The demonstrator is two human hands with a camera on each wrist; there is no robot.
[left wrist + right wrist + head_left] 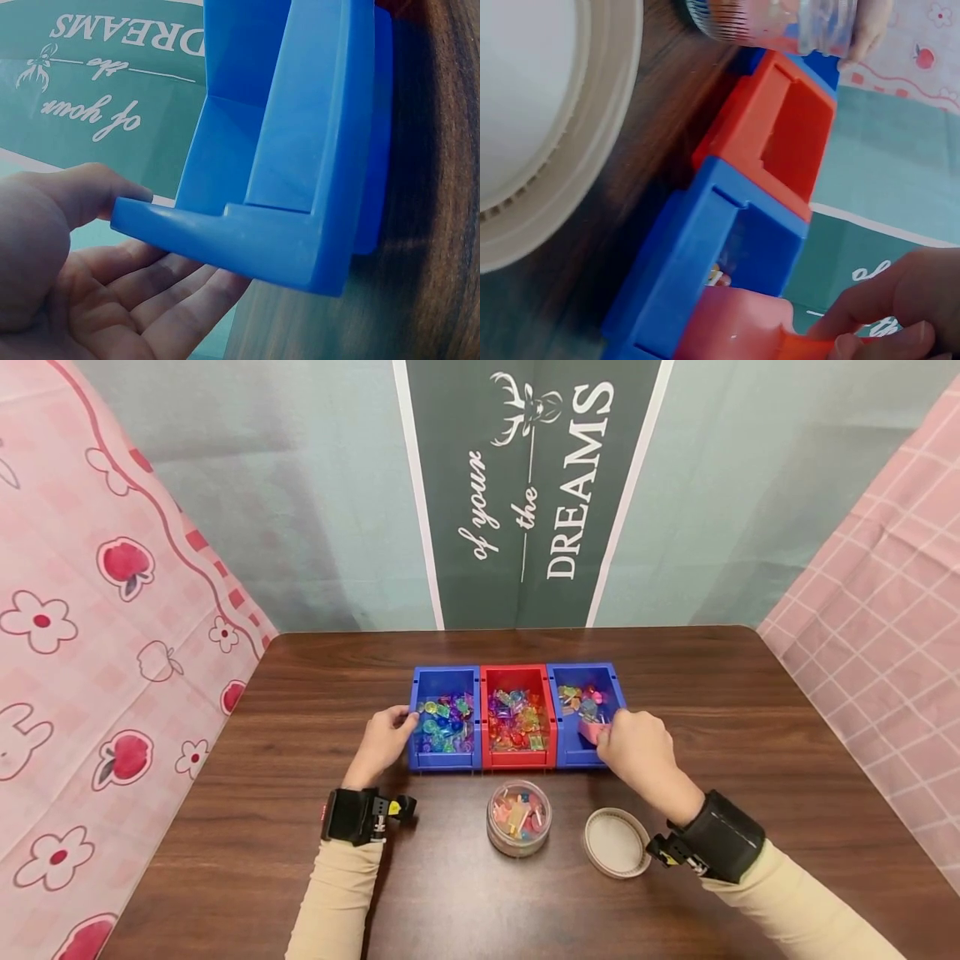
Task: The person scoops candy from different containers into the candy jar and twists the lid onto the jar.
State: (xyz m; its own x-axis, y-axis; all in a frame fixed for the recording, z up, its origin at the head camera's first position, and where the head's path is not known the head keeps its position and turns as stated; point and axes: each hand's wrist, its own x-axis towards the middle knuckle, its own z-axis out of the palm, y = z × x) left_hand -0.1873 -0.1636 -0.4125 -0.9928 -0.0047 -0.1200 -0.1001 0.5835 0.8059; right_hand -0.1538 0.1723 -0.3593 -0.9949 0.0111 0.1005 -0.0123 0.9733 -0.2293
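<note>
My left hand [385, 745] pinches the left wall of the left blue bin [292, 127]; in the left wrist view the thumb lies over the rim and the fingers stretch along the outside. My right hand [642, 750] holds a small pink scoop [735, 326] by its orange-red handle. The scoop dips into the right blue bin [587, 760], beside a small heap of colourful plastic charms [588, 700]; its contents are hidden. Between the blue bins stands a red bin [550, 752] with a fuller heap of translucent beads [517, 718].
In front of the bins stands a round clear jar [519, 818] with more charms inside. Its white-lined lid [617, 843] lies at the right, near my right wrist. The joined bins sit on a dark wooden table [300, 718], with a fabric backdrop [337, 527] behind.
</note>
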